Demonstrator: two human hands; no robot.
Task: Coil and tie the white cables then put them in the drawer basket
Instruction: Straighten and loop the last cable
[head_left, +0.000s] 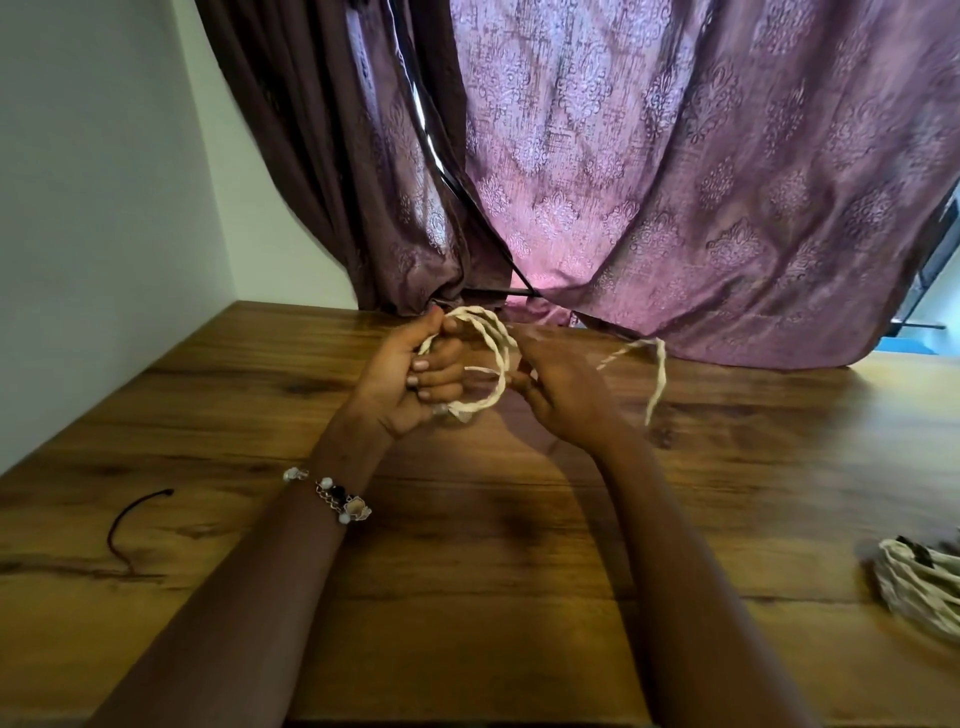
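A white twisted cable (497, 358) forms a loop above the wooden table (467, 545). My left hand (415, 374) grips the left side of the loop, fingers curled round it. My right hand (558, 389) pinches the cable at the loop's right side. The cable's loose end (655, 379) trails out to the right and hangs blurred in the air. A coiled bundle of white cables (919, 582) lies at the table's right edge. No drawer basket is in view.
A thin dark tie (130, 525) lies on the table at the left. Purple patterned curtains (675, 182) hang behind the table's far edge. A white wall (104, 208) borders the left side. A beaded bracelet (332, 493) is on my left wrist.
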